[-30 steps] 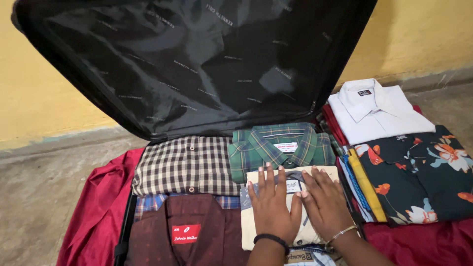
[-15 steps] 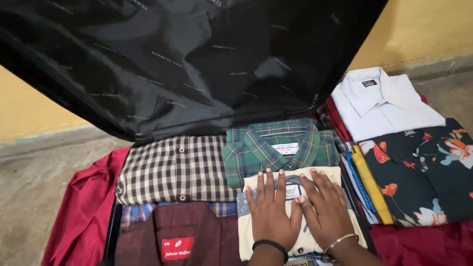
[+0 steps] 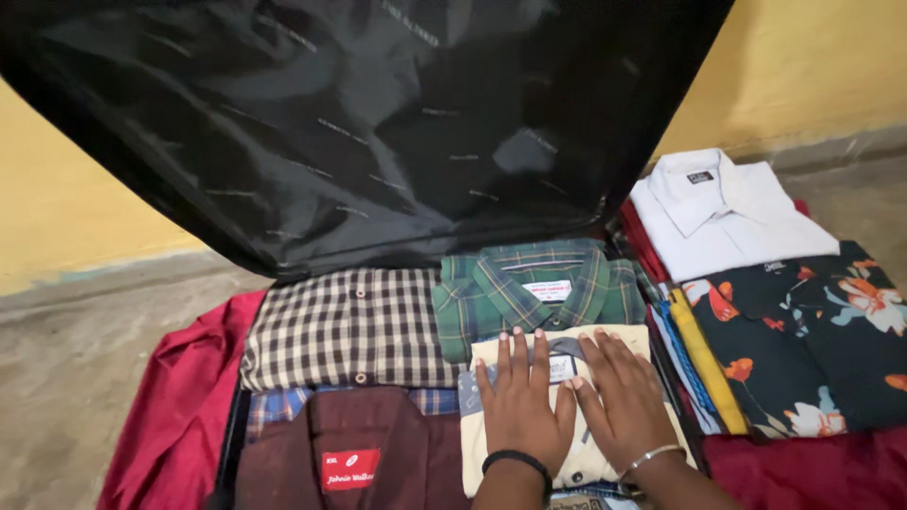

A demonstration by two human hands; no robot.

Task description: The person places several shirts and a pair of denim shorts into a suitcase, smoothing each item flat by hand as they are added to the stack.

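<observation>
Both flat: left hand [image 3: 519, 404] and right hand [image 3: 624, 400] lie palm-down, fingers spread, side by side on the cream shirt [image 3: 491, 436], likely pressing it level in the suitcase [image 3: 359, 123]. Green plaid shirt [image 3: 539, 288] just beyond fingertips; maroon shirt [image 3: 350, 444] beside left hand.

Seven folded shirts [image 3: 539, 288], one suitcase [image 3: 359, 132]
</observation>
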